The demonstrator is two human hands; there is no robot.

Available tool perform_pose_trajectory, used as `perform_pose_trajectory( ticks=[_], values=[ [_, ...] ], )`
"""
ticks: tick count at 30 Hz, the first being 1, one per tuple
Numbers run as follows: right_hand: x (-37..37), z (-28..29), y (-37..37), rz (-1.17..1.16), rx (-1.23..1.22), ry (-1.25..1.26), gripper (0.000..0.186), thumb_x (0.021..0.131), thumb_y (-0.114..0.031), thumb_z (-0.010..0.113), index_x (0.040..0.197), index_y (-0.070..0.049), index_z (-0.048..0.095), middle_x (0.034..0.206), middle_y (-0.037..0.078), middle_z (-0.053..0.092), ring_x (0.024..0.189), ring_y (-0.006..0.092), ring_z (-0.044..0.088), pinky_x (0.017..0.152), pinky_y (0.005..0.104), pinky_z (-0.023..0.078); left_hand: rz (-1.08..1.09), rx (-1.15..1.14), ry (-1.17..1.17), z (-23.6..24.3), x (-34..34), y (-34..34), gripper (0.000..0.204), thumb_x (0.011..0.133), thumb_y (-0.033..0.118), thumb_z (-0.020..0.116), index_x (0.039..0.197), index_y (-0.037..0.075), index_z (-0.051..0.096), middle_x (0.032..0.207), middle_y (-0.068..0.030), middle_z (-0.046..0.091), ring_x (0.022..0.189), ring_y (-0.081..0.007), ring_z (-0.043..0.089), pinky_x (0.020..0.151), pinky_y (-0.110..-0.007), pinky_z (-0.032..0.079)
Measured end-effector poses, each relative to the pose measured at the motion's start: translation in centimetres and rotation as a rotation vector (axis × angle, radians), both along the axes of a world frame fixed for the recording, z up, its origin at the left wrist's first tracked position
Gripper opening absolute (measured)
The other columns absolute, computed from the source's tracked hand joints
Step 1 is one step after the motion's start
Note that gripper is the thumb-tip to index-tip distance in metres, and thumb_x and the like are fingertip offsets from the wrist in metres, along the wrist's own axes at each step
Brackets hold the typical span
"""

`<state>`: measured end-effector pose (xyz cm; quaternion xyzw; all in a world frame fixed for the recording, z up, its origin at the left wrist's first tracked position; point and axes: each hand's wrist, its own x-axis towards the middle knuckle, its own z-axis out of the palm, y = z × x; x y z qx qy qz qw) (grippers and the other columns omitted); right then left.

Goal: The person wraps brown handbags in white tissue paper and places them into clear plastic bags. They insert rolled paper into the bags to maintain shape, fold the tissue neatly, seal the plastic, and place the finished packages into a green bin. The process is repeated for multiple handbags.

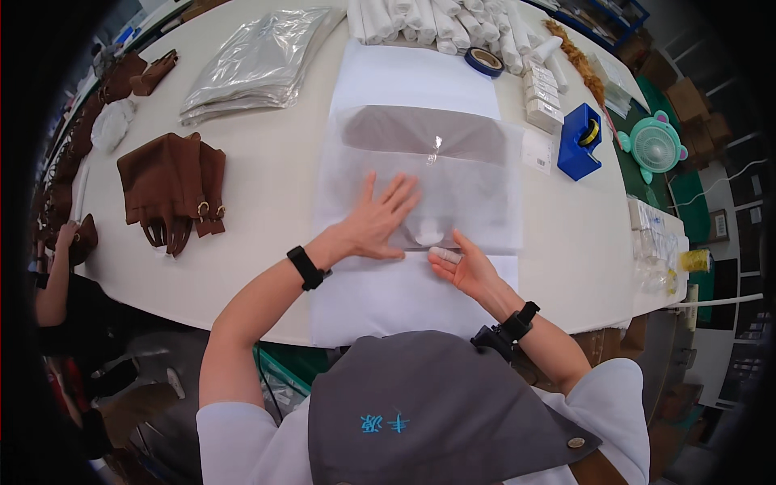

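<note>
A dark grey bag (428,137) lies wrapped in translucent white tissue paper (420,174) near the middle of the white bench (267,202), a little toward the near edge, with more of the white sheet running out from under it toward the person.

The left hand (376,222) is spread flat, fingers fanned, pressing down on the near part of the wrap; its grip is released, holding nothing, only bearing on the paper. The right hand (465,263) sits just beside it at the near edge of the fold, fingers loosely curled and touching the paper's edge (one fingertip wears a white wrap); it does not look clenched on anything, though whether it pinches the edge cannot be told.

The tissue looks very light, thin and limp, likely to crease or tear if tugged, and to slide on the smooth bench. The bag beneath seems soft and flat. Best hold, in my judgement, is at the paper's free edge, with a flat palm steadying the bundle.

Toward the left edge lie brown leather bags (170,190); a stack of clear plastic sleeves (255,61) sits at the far left. A blue tape dispenser (579,141) stands toward the right edge.
</note>
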<state>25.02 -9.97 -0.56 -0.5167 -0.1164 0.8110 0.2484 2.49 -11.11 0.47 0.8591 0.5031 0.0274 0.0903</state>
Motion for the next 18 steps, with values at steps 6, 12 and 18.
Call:
perform_pose_trajectory(
  ticks=[6, 12, 18],
  values=[
    [3.5, -3.6, 1.5, -0.215, 0.074, -0.129, 0.037, 0.084, -0.04, 0.059, 0.098, -0.008, 0.047, 0.075, 0.01, 0.06, 0.06, 0.0156, 0.056, 0.054, 0.0284, 0.048, -0.144, 0.389, 0.099, -3.2, 3.2, -1.8, 0.061, 0.076, 0.012, 0.056, 0.133, 0.001, 0.034, 0.142, -0.0176, 0.025, 0.134, -0.0295, 0.02, 0.105, -0.054, 0.012],
    [5.1, -3.6, 1.7, -0.239, 0.143, -0.168, 0.029, 0.086, -0.035, 0.059, 0.095, -0.009, 0.05, 0.066, 0.006, 0.058, 0.052, 0.0133, 0.051, 0.049, 0.027, 0.044, -0.136, 0.472, 0.039, -3.0, 3.5, -1.5, 0.028, 0.076, 0.012, 0.055, 0.102, 0.004, 0.05, 0.102, -0.0089, 0.049, 0.099, -0.0203, 0.046, 0.083, -0.038, 0.035],
    [5.9, -3.1, 1.6, -0.209, 0.132, -0.143, 0.025, 0.085, -0.033, 0.061, 0.089, -0.011, 0.05, 0.063, 0.005, 0.058, 0.05, 0.0128, 0.051, 0.047, 0.0254, 0.042, -0.233, 0.55, 0.01, -2.5, 3.1, -1.4, 0.01, 0.074, 0.011, 0.055, 0.079, 0.007, 0.048, 0.075, -0.0029, 0.047, 0.075, -0.016, 0.048, 0.064, -0.028, 0.036]
  ],
)
